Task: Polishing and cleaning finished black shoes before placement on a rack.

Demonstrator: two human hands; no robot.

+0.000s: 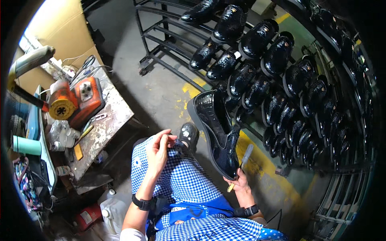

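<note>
In my right hand is a glossy black shoe, gripped at its lower end near the sole. It is tilted, with its opening facing up and its other end pointing away from me. The same hand also holds a slim tool with a yellow handle end and a pale, blade-like end, which sticks up beside the shoe. Over my lap, my left hand is raised apart from the shoe, thumb and fingers pinched together. Whether anything tiny is between those fingertips cannot be made out.
A metal rack at the right carries rows of glossy black shoes. At left, a worn table bears an orange machine and a yellow-handled tool. White jugs stand below. A blue checked apron covers my lap.
</note>
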